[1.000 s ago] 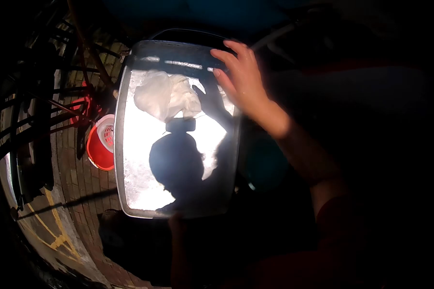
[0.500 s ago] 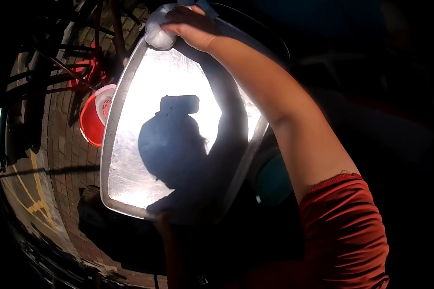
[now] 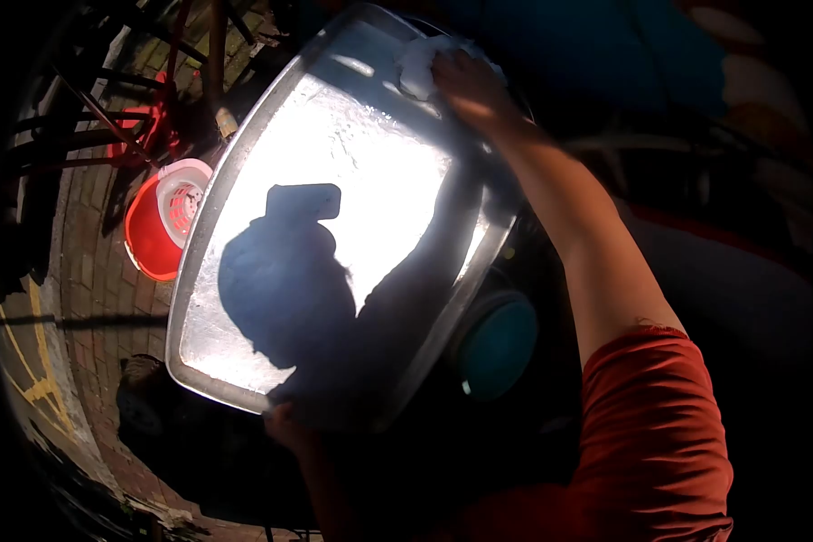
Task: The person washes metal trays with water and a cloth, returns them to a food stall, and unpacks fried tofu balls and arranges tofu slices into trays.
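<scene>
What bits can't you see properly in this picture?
All in the head view:
Right hand: its palm, hidden by the hand's own back, over the cloth.
Left hand: its grip, lost in shadow by the tray.
Tray's near right corner: swallowed by shadow.
Bucket: its bottom, partly blocked by the strainer.

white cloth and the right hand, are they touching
Touching. The head view shows the right hand laid over the white cloth, which bunches out from beneath it with no gap showing.
</scene>
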A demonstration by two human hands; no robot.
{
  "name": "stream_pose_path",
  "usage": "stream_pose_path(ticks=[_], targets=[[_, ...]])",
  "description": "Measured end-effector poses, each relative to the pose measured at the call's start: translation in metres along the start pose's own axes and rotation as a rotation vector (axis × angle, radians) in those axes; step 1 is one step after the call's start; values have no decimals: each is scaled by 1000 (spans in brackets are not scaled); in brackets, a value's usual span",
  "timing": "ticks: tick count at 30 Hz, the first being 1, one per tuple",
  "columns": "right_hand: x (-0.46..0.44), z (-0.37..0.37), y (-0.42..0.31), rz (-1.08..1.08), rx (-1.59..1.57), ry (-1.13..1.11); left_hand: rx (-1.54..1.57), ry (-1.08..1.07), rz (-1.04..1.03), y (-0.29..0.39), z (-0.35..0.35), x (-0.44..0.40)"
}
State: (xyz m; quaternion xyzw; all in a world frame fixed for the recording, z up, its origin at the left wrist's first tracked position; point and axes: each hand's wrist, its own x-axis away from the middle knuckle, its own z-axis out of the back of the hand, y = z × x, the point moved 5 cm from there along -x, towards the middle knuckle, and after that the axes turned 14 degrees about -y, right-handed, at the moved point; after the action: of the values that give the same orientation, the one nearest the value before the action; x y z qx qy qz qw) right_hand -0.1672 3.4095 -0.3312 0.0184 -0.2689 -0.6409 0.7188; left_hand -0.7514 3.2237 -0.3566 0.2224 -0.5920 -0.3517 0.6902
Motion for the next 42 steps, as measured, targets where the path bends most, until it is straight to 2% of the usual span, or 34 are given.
stream_pose_path(ticks=[2,3,5,8,11,13,16,19,22,25,28,31,34,37,40,42], targets=[[32,-6,5,-76,-116,-36,28,-10,37,-8,4,-4],[47,-15,5,-81,-30,-55,85,-12,75,-8,3,-6],[76,-22,10,-97,-62,-90,363,-14,237,21,-20,-2],[92,-18,15,-143,-411,-99,381,-4,225,29,-25,-1],[55,1,13,-171,-493,-123,507,-24,212,27,-32,-7],[4,27,5,-163,-485,-144,459,-61,228,32,-36,-9],[-69,51,-9,-52,-264,-172,425,-47,238,42,-36,-5],[-93,52,-20,179,401,39,412,-14,229,47,-38,-3],[-63,38,3,81,228,-30,476,25,248,42,-36,4],[-15,14,13,45,189,-165,472,61,281,40,-37,3],[26,11,10,-80,42,-379,427,83,296,44,-34,2],[62,0,11,-58,5,-563,412,82,238,36,-27,1],[91,-19,16,-103,15,-462,448,24,239,27,-25,0],[124,-10,10,-209,-138,-170,519,-35,260,21,-26,1],[144,-35,11,-202,-171,-462,582,-14,288,34,-38,5],[153,-35,8,-395,-253,-487,643,-52,300,34,-38,5]])
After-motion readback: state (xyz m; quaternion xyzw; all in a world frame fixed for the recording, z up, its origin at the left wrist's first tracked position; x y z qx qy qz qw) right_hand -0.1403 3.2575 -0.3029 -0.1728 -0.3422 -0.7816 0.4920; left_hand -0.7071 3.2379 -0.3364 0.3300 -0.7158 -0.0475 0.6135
